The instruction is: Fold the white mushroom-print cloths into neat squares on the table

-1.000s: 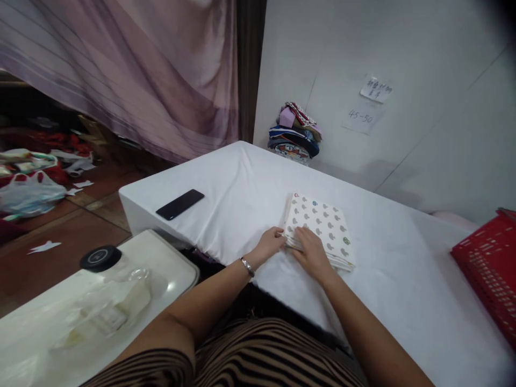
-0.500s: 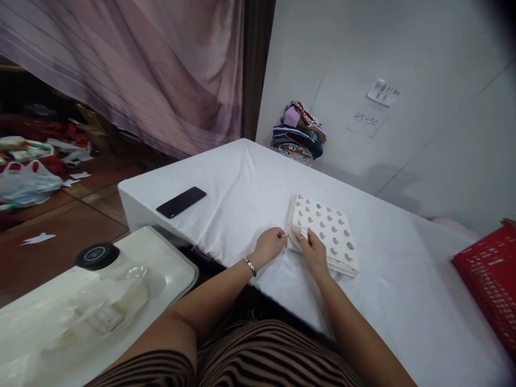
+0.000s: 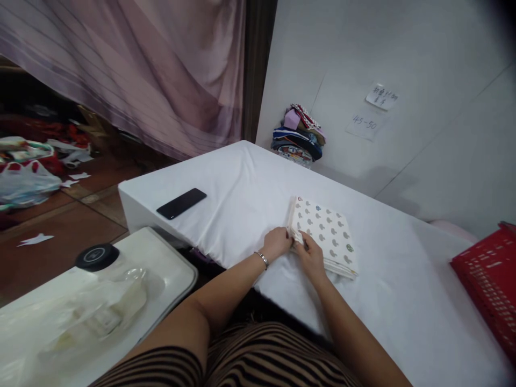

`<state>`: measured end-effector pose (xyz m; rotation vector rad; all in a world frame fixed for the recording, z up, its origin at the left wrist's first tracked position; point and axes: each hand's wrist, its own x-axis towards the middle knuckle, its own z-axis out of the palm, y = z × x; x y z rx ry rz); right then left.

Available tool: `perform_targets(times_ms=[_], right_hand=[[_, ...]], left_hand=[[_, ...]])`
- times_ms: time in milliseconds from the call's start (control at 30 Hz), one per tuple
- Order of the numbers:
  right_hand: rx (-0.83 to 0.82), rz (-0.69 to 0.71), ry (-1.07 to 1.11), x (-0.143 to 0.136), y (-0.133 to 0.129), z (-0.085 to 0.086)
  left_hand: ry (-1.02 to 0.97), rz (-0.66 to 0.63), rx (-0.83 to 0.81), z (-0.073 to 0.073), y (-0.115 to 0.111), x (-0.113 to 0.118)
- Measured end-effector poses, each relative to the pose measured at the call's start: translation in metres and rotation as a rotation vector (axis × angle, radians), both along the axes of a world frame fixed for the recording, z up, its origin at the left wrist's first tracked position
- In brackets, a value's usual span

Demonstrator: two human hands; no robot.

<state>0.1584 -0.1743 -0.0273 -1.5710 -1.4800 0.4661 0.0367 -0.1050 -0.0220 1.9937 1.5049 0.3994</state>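
Note:
A folded white cloth [image 3: 324, 231] with grey and a few coloured prints lies on the white-covered table [image 3: 226, 209]. My left hand [image 3: 278, 242], a bracelet at its wrist, is closed at the cloth's near left corner. Beside it, my right hand [image 3: 311, 258] pinches the same corner, which is lifted and bunched a little. The two hands almost meet there. Fingertips of both hands are partly hidden by the fabric and by the hands themselves.
A black phone [image 3: 181, 203] lies on the table's left. At the far edge, against the wall, a pile of folded clothes [image 3: 298, 134] rises. A red plastic basket [image 3: 489, 279] stands at right. A white surface [image 3: 161, 252] holding a black round lid [image 3: 97, 257] and clear plastic sits front left.
My left hand has moved right, up to the cloth's corner and close to my right hand. My right hand has shifted slightly left and down, still pinching the corner. The cloth stays in place.

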Motion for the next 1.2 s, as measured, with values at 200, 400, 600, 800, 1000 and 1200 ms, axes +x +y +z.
perform_targets(times_ms=[200, 400, 600, 800, 1000, 1200], right_hand=[[0.135, 0.061, -0.353, 0.005, 0.0, -0.013], [0.03, 0.118, -0.573, 0.003, -0.003, -0.015], [0.009, 0.187, -0.522, 0.005, -0.003, -0.012], [-0.025, -0.031, -0.46, 0.073, 0.012, 0.007], [-0.364, -0.283, -0.397, 0.142, 0.014, -0.01], [-0.288, -0.354, -0.045, 0.154, 0.014, -0.012]], left_hand=[[-0.017, -0.009, -0.002, 0.0, 0.0, -0.002], [-0.257, 0.069, -0.044, -0.004, 0.009, -0.012], [-0.327, 0.035, -0.013, -0.007, 0.003, -0.013], [-0.195, -0.007, -0.008, -0.004, 0.002, -0.014], [-0.146, 0.019, -0.021, 0.002, 0.001, -0.014], [-0.18, 0.016, -0.071, 0.001, 0.011, -0.014]])
